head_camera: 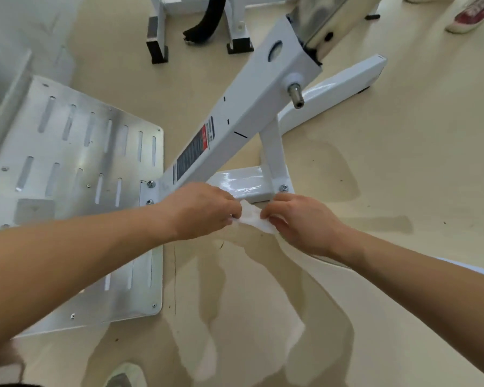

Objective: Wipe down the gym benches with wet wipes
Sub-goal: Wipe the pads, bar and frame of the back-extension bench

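Observation:
A white wet wipe [251,218] is stretched between both hands, just above the floor. My left hand [200,209] pinches its left end with curled fingers. My right hand [299,220] pinches its right end. Directly behind the hands lies the glossy white base bar [242,184] of a gym machine frame. A slanted white beam [249,118] with a red and black label rises from there toward the upper right, ending at a chrome pin [296,94]. The wipe is crumpled in the middle.
A slotted metal footplate [76,174] lies to the left, bolted to the frame. A white floor leg [336,90] extends to the upper right. Another white stand [157,32] is at the top. A person's red shoe [471,13] is at the top right. Beige floor surrounds.

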`<state>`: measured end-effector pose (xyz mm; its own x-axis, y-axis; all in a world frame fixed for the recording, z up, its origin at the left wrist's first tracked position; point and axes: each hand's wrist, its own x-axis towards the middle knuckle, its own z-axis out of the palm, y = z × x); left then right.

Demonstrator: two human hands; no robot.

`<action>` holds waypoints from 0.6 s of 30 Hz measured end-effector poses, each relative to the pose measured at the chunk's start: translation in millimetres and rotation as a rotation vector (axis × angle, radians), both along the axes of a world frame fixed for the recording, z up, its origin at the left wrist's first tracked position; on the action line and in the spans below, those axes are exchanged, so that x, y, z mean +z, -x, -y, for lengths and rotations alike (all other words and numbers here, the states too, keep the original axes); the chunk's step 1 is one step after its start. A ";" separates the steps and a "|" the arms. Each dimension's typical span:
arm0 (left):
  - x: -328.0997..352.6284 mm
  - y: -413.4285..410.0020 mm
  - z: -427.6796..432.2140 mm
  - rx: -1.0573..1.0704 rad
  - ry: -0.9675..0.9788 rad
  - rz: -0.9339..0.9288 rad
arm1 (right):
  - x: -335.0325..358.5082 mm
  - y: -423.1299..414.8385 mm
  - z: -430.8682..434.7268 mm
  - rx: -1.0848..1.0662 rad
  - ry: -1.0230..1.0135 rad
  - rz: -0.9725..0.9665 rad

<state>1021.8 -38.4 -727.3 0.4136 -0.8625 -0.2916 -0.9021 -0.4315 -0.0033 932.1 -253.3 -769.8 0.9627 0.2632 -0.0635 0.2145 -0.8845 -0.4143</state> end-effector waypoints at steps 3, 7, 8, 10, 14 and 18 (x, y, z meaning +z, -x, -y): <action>3.3 -9.1 -26.3 0.141 0.058 0.019 | 17.7 -18.4 -28.9 0.023 -0.005 -0.047; 9.7 -8.3 -58.7 0.369 0.091 -0.053 | 39.0 -34.7 -64.8 0.021 -0.044 -0.115; 14.3 -5.5 -66.4 0.414 0.089 -0.071 | 44.7 -36.1 -72.8 0.013 -0.056 -0.135; 32.5 0.6 -81.7 0.508 0.101 -0.129 | 58.6 -37.1 -88.1 0.001 -0.074 -0.179; 81.4 8.6 -109.5 0.698 0.128 -0.225 | 109.6 -36.6 -112.6 -0.004 -0.071 -0.277; 150.0 8.7 -123.2 0.850 0.151 -0.317 | 186.3 -42.6 -125.6 -0.042 -0.081 -0.323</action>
